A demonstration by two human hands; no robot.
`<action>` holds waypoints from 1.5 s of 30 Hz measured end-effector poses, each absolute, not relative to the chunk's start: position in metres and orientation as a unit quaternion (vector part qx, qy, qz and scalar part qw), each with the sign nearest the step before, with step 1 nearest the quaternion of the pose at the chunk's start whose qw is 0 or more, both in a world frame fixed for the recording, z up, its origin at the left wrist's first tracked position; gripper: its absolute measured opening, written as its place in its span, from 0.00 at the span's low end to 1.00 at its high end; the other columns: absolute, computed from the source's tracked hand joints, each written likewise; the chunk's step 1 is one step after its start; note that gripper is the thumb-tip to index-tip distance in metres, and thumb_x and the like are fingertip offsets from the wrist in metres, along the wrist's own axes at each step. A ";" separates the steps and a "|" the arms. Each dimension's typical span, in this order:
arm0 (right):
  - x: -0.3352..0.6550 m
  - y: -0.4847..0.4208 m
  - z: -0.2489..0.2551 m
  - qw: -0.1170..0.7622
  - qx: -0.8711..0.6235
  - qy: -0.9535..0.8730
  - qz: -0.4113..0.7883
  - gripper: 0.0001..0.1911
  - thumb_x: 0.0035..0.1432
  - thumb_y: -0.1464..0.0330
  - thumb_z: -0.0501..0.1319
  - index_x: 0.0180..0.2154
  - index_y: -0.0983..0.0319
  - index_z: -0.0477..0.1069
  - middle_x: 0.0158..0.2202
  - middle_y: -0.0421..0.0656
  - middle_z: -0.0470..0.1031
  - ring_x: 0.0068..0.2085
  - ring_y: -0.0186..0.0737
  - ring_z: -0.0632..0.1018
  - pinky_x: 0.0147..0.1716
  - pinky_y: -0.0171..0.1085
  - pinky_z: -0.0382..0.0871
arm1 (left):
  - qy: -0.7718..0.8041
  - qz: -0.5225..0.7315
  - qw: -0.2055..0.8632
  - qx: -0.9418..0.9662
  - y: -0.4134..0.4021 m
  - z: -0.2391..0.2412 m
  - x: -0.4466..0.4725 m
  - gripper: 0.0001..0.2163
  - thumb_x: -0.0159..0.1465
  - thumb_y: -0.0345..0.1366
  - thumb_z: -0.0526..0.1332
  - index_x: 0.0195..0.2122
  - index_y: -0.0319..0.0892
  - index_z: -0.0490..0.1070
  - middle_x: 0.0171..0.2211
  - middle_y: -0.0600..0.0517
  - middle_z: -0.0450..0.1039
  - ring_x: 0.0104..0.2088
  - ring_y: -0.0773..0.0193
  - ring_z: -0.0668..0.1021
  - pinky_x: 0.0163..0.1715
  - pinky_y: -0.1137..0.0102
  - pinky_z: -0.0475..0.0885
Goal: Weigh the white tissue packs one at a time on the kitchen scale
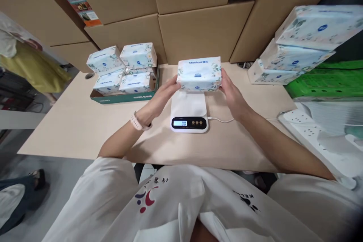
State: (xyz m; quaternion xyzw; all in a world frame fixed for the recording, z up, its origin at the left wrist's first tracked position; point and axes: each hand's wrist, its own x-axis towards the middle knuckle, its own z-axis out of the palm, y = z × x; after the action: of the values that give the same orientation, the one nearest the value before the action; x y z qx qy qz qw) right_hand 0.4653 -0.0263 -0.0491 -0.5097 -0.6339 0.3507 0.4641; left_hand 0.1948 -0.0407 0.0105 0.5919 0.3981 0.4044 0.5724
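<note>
Between my two hands is a pack of tissues [199, 73], pale blue and white with a floral print and the word "Manhua". My left hand [163, 96] grips its left end, and my right hand [231, 92] grips its right end. The pack hangs above the rear of a white digital scale [189, 106], whose lit display [180, 123] reads 0.0. Much of each hand's fingers is hidden behind the pack. To the left, a green open carton [121, 98] holds several similar packs, stacked in layers.
Three tissue packs [295, 60] are stacked at the right, beside a green plastic crate [334, 81]. Large cardboard boxes [204, 34] wall off the table's back. A white cable [224, 120] runs right from the scale towards a power strip [309, 126]. Another person [28, 64] stands at far left.
</note>
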 end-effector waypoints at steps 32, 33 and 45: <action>0.454 -0.102 -0.101 0.545 -0.490 -0.602 0.316 0.37 0.73 0.41 0.43 0.74 0.46 0.59 0.75 0.45 0.65 0.76 0.57 0.66 0.77 0.67 0.54 | 0.428 0.483 0.582 0.495 -0.088 -0.077 0.152 0.41 0.69 0.72 0.45 0.76 0.54 0.57 0.82 0.57 0.41 0.82 0.55 0.44 0.80 0.54 0.48; 0.454 -0.102 -0.100 0.543 -0.492 -0.602 0.318 0.37 0.73 0.41 0.44 0.74 0.46 0.59 0.75 0.45 0.65 0.76 0.57 0.67 0.77 0.67 0.54 | 0.428 0.481 0.583 0.495 -0.088 -0.077 0.152 0.41 0.69 0.72 0.45 0.76 0.54 0.57 0.82 0.57 0.40 0.82 0.56 0.44 0.80 0.54 0.48; 0.456 -0.101 -0.099 0.462 -0.516 -0.632 0.349 0.44 0.71 0.37 0.42 0.78 0.52 0.51 0.79 0.47 0.58 0.80 0.53 0.58 0.79 0.63 0.48 | 0.420 0.487 0.580 0.500 -0.091 -0.080 0.154 0.40 0.72 0.68 0.45 0.79 0.52 0.52 0.82 0.57 0.40 0.82 0.58 0.45 0.81 0.57 0.45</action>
State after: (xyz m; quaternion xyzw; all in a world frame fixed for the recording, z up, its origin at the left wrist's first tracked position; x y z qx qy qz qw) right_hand 0.4559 -0.1008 -0.0988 -0.5156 -0.6318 0.3485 0.4621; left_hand 0.1536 -0.0910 -0.0800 0.4996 0.4199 0.4874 0.5801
